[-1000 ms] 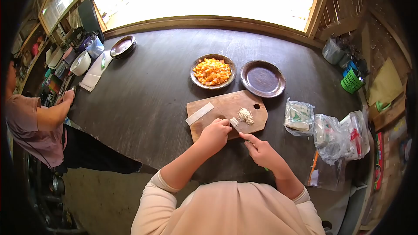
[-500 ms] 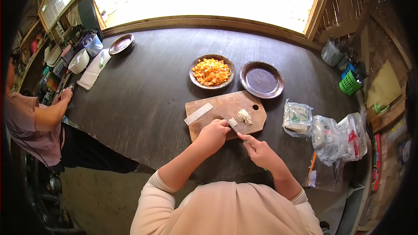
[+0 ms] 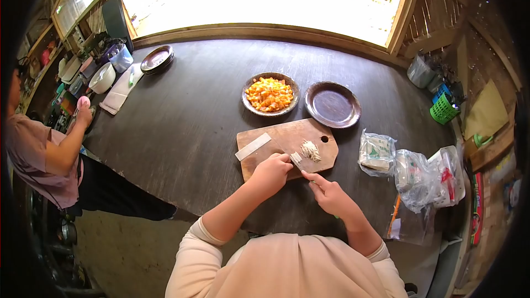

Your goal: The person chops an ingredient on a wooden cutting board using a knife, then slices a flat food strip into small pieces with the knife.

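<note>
The left hand (image 3: 273,170) curls over white strips (image 3: 296,158) on the cutting board (image 3: 287,146), its fingertips hidden; how firmly it grips cannot be told. The right hand (image 3: 327,192) closes round a knife (image 3: 303,171), mostly covered. Beyond the board stand a filled bowl (image 3: 270,95) and a dark plate (image 3: 333,105); plastic-wrapped packets (image 3: 377,152) lie right on the desk (image 3: 187,127).

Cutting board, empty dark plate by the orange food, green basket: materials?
Cutting board: wood, matt, apparently uncoated; uneven tan-brown tone.
Dark plate: glossy, could be glazed ceramic or coated wood; soft sheen, mottled rim, look leaves it open.
Green basket: likely moulded plastic; even bright colour, regular perforations.
</note>
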The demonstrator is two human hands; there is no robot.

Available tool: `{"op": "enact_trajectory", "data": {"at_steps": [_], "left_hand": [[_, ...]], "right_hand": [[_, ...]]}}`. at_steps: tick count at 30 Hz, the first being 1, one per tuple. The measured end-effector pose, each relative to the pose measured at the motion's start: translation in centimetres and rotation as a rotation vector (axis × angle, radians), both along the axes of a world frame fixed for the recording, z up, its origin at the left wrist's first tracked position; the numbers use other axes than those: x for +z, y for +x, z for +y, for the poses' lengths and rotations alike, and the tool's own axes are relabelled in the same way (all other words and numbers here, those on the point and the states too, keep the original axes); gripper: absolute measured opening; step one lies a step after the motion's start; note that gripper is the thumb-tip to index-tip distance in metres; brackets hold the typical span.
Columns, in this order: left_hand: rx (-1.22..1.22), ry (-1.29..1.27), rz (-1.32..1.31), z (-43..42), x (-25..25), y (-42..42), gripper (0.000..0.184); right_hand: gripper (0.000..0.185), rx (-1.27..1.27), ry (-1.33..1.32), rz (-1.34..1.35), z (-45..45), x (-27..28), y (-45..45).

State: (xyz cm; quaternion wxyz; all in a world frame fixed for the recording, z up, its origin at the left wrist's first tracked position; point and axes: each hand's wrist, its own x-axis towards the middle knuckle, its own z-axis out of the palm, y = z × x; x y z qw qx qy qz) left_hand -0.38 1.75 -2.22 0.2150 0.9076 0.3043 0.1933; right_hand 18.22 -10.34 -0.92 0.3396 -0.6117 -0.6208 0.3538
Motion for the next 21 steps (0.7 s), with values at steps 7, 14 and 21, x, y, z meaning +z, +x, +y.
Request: {"op": "enact_trajectory", "data": {"at_steps": [7, 14, 21], "left_hand": [[-0.006, 0.007, 0.001, 0.0, -0.3, 0.1, 0.020], [0.006, -0.016, 0.002, -0.1, 0.0, 0.0, 0.020], [-0.014, 0.004, 0.006, 0.3, -0.4, -0.1, 0.019]], "right_hand": [[0.038, -0.015, -0.053, 0.003, 0.3, 0.9, -0.4], [0.037, -0.009, -0.113, 0.013, 0.0, 0.9, 0.3], [0.038, -0.031, -0.088, 0.009, 0.1, 1.4, -0.3]]}}
